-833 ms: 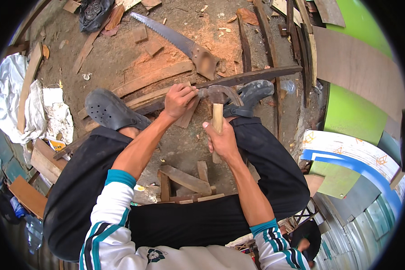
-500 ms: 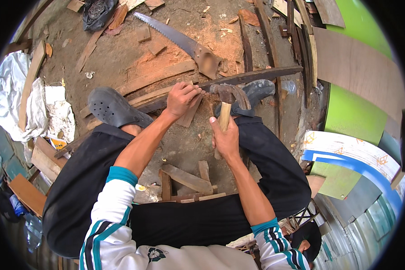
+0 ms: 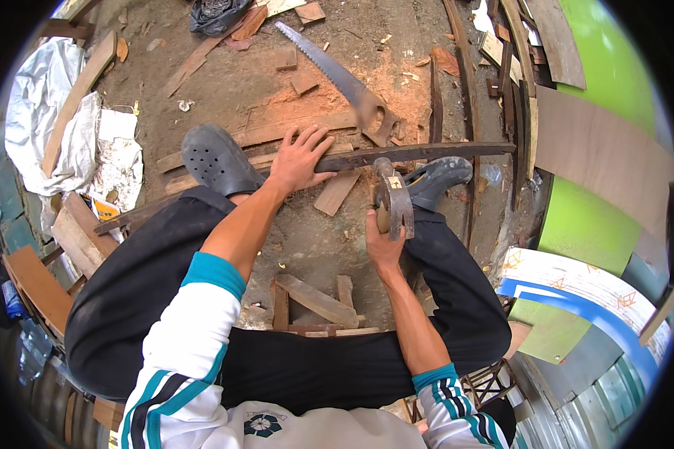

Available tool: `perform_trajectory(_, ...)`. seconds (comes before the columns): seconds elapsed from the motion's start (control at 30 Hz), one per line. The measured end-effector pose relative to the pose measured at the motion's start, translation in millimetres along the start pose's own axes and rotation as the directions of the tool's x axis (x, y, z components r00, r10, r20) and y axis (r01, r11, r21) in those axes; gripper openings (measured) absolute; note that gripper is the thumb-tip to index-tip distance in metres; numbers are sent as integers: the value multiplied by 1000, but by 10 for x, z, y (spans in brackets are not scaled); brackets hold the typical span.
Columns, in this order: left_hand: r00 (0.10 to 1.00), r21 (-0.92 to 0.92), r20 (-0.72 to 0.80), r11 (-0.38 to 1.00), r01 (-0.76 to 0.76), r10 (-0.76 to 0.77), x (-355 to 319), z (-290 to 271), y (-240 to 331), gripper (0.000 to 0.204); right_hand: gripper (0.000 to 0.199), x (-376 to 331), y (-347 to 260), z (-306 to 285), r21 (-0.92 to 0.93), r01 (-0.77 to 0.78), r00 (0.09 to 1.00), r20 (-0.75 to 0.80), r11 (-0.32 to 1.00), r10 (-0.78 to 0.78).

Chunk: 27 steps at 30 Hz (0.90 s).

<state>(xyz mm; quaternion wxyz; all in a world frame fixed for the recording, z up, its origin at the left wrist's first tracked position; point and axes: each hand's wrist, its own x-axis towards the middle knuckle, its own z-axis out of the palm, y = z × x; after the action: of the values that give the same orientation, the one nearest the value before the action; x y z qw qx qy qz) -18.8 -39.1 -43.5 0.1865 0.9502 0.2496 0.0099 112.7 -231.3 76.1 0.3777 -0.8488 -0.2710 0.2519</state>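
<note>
My left hand [image 3: 298, 159] lies with its fingers spread on a long dark wooden strip [image 3: 442, 152] that crosses in front of my feet. My right hand [image 3: 385, 238] is closed round the wooden handle of a claw hammer [image 3: 397, 196]. Its metal head is raised near the strip, close to my right shoe [image 3: 442, 179], and the foreshortened handle is mostly hidden. A short flat piece of wood [image 3: 337, 192] lies under the strip beside my left hand. Paler wooden strips [image 3: 277, 132] lie just beyond that hand, next to my left shoe [image 3: 216, 161].
A handsaw [image 3: 344, 84] rests on the ground amid orange sawdust. Small wooden blocks [image 3: 285, 58] lie near it. To the right are long dark strips [image 3: 468, 90] and green panels [image 3: 588, 224]. White sacking [image 3: 45, 112] is at the left; wood pieces [image 3: 318, 301] sit between my legs.
My left hand has gone from a closed pinch to spread fingers on the strip. The hammer has tipped, so its head now points up toward the view. The whole view has shifted somewhat.
</note>
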Motion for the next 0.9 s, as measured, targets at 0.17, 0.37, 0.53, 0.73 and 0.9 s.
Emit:
perform_trajectory(0.17, 1000, -6, -11, 1000, 16, -16, 1, 20, 27, 82, 25, -16, 223, 41, -154, -202, 975, 59, 967, 213)
perform_trajectory(0.37, 999, -11, -22, 999, 45, -45, 11, 16, 14, 81, 14, -37, 274, -94, -278, 527, 831, -30, 803, -555)
perform_trajectory(0.53, 996, -9, -81, 999, 34, -35, -3, 33, 13, 80, 22, 99, -327, -40, -159, -96, 969, 212, 983, 129)
perform_trajectory(0.73, 996, -16, -89, 999, 31, -32, 12, 27, 18, 80, 24, 121, -81, 11, -202, 89, 985, 163, 975, -57)
perform_trajectory(0.9, 994, -24, -106, 999, 36, -38, 11, 53, 12, 79, 24, 3, -79, -24, -212, -164, 971, 139, 963, 196)
